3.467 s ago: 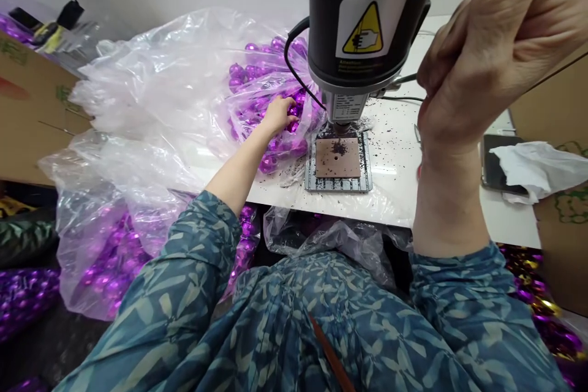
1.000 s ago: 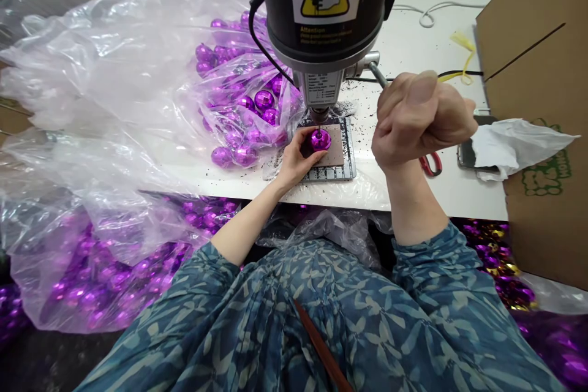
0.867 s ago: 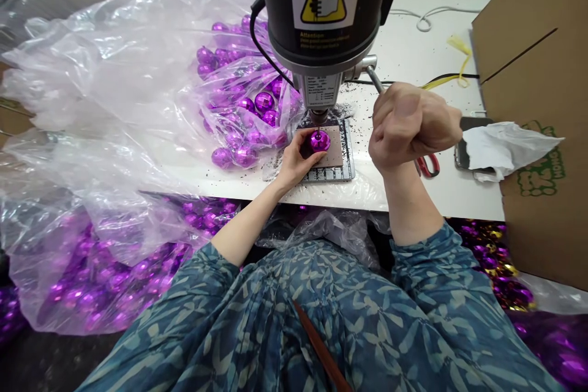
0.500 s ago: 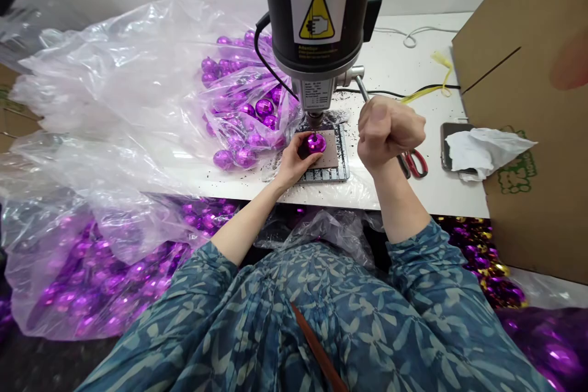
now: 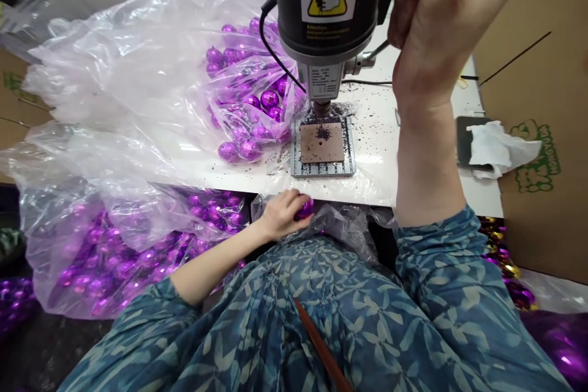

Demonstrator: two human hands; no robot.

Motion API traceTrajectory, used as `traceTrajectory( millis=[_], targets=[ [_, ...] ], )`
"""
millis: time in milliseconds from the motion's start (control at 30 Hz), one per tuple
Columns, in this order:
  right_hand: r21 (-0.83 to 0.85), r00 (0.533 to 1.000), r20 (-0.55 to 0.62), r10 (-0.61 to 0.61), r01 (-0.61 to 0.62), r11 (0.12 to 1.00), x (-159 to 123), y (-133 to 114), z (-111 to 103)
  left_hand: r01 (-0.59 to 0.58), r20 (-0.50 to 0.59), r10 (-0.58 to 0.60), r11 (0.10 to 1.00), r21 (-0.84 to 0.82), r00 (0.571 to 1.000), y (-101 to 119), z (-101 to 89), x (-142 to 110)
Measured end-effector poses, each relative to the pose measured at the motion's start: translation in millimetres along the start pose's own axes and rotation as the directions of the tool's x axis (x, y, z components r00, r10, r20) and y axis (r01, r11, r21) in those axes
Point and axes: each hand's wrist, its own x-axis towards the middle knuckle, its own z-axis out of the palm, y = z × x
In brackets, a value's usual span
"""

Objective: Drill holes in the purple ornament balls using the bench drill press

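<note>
My left hand (image 5: 282, 214) is closed round a shiny purple ball (image 5: 304, 208), below the table's front edge and over a clear plastic bag (image 5: 340, 233) in my lap. My right hand (image 5: 441, 18) is raised high beside the black drill press head (image 5: 331, 6), fingers wrapped round its metal feed lever (image 5: 374, 52). The drill bit (image 5: 321, 109) stands above a brown pad on the slotted metal base plate (image 5: 323, 147), which carries only dark shavings.
A large clear bag (image 5: 138, 92) spills several purple balls (image 5: 250, 110) onto the white table (image 5: 381, 128) left of the drill. A phone under a tissue (image 5: 498, 144) and a cardboard box (image 5: 537, 135) stand at the right. More balls lie bagged below left.
My left hand took the purple ball off the drill plate and drew it down to my lap. My right hand rose with the lever from table height to beside the drill head.
</note>
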Motion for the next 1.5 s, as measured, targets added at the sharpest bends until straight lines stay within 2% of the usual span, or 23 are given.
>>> traceTrajectory(
  millis=[67, 133, 167, 233, 267, 300, 333, 400, 467, 567, 600, 633, 667, 700, 767, 800, 867, 967, 1033, 1200, 1367, 1433, 1500],
  targets=[
    [0.049, 0.993, -0.108, -0.048, 0.054, 0.997, -2.3, -2.1, 1.0, -0.117, 0.137, 0.099, 0.984, 0.131, 0.986, 5.9, -0.5, -27.6],
    [0.076, 0.983, -0.168, -0.080, 0.093, 0.993, -1.9, -0.3, 1.7, -0.185, 0.159, 0.160, 0.970, 0.155, 0.974, 0.6, 0.6, -38.3],
    [0.087, 0.979, -0.184, -0.091, 0.108, 0.990, -1.0, 1.7, 1.9, -0.201, 0.104, 0.187, 0.970, 0.138, 0.977, -7.4, 0.4, -35.4],
    [0.100, 0.974, -0.199, -0.112, 0.134, 0.986, 1.0, 6.2, 2.2, -0.178, -0.109, 0.189, 0.979, 0.099, 0.976, -34.5, -2.9, -12.2],
    [0.104, 0.971, -0.206, -0.122, 0.146, 0.984, 1.7, 8.0, 2.3, -0.128, -0.224, 0.143, 0.989, 0.078, 0.964, -53.1, -6.1, 7.3],
    [0.104, 0.969, -0.211, -0.130, 0.155, 0.982, 2.0, 9.2, 2.4, -0.022, -0.302, 0.037, 0.998, 0.053, 0.953, -73.8, -10.1, 30.7],
    [0.100, 0.967, -0.216, -0.137, 0.162, 0.982, 1.9, 9.6, 2.5, 0.120, -0.329, -0.105, 0.992, 0.025, 0.938, -95.5, -14.6, 56.6],
    [0.087, 0.966, -0.223, -0.133, 0.155, 0.984, 0.4, 8.3, 2.8, 0.390, -0.238, -0.382, 0.921, -0.015, 0.893, -135.4, -23.2, 109.7],
    [0.065, 0.968, -0.223, -0.117, 0.134, 0.989, -2.1, 5.4, 3.2, 0.587, -0.037, -0.586, 0.809, 0.041, 0.810, -163.0, -28.7, 154.6],
    [0.039, 0.970, -0.218, -0.112, 0.123, 0.992, -5.8, 2.4, 3.4, 0.689, 0.269, -0.730, 0.683, 0.245, 0.628, -176.8, -29.7, 191.9],
    [0.033, 0.969, -0.216, -0.117, 0.127, 0.991, -6.4, 2.3, 3.3, 0.686, 0.319, -0.739, 0.671, 0.282, 0.593, -176.8, -29.4, 196.1],
    [0.033, 0.969, -0.216, -0.119, 0.129, 0.991, -6.6, 2.7, 3.2, 0.683, 0.334, -0.738, 0.672, 0.285, 0.587, -176.1, -29.7, 197.0],
    [0.039, 0.969, -0.217, -0.119, 0.130, 0.991, -6.4, 3.6, 3.1, 0.687, 0.314, -0.729, 0.682, 0.251, 0.609, -175.5, -30.8, 195.2],
    [0.045, 0.970, -0.213, -0.117, 0.129, 0.991, -5.7, 4.8, 3.0, 0.694, 0.262, -0.714, 0.697, 0.180, 0.650, -175.5, -33.0, 191.6],
    [0.066, 0.966, -0.222, -0.134, 0.152, 0.986, -3.8, 7.7, 3.0, 0.688, 0.119, -0.680, 0.723, -0.055, 0.724, -177.4, -40.2, 181.1],
    [0.078, 0.961, -0.229, -0.153, 0.175, 0.981, -2.9, 9.1, 3.2, 0.663, 0.060, -0.667, 0.721, -0.202, 0.743, -178.6, -44.5, 175.2],
    [0.093, 0.950, -0.243, -0.195, 0.223, 0.970, -1.8, 11.2, 3.5, 0.572, 0.023, -0.645, 0.660, -0.487, 0.764, -178.3, -52.0, 163.6],
    [0.090, 0.947, -0.252, -0.197, 0.225, 0.970, -1.8, 13.4, 3.4, 0.485, 0.137, -0.597, 0.473, -0.736, 0.790, -165.2, -54.2, 148.4],
    [0.089, 0.949, -0.256, -0.185, 0.214, 0.973, -1.6, 15.4, 2.8, 0.482, 0.196, -0.577, 0.396, -0.781, 0.793, -148.4, -48.4, 140.0],
    [0.128, 0.933, -0.279, -0.227, 0.271, 0.954, -0.7, 19.0, 2.4, 0.521, 0.208, -0.617, 0.384, -0.762, 0.759, -104.9, -26.4, 123.3],
    [0.120, 0.958, -0.244, -0.153, 0.186, 0.975, -7.2, 10.0, 3.0, 0.594, 0.435, -0.559, 0.132, -0.793, 0.705, -88.2, -11.0, 110.7],
    [0.117, 0.962, -0.236, -0.138, 0.169, 0.979, -9.9, 6.0, 2.9, 0.584, 0.420, -0.580, 0.123, -0.802, 0.698, -87.0, -3.4, 106.8],
    [0.111, 0.966, -0.225, -0.127, 0.155, 0.982, -11.5, 3.2, 2.9, 0.570, 0.362, -0.612, 0.182, -0.801, 0.703, -87.3, 5.3, 103.8]
  ],
)
